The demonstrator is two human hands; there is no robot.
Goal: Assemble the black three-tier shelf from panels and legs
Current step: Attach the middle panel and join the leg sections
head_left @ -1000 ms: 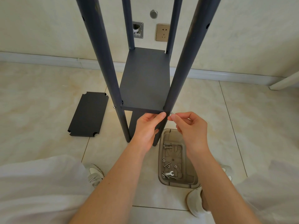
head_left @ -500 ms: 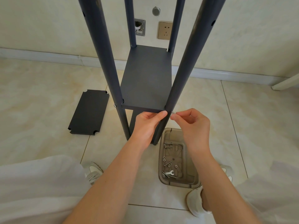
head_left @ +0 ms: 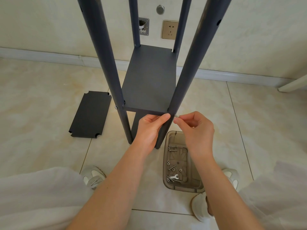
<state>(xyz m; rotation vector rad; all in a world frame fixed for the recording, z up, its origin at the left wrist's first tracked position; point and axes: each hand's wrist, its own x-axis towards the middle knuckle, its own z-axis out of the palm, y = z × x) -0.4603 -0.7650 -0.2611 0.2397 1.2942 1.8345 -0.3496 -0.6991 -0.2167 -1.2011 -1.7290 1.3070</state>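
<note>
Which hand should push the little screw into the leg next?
The right hand. It pinches the screw right against the front right leg, beside the corner of the shelf panel. The left hand is busy gripping that panel's front edge, probably steadying it.

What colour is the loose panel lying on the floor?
The loose panel is black, clearest in the head view.

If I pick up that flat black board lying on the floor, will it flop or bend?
Probably not: the loose panel lies dead flat with crisp straight edges, so it looks stiff. It is thin, so likely fairly light. Lying flush on the smooth floor tile, it may be fiddly to lift.
</note>
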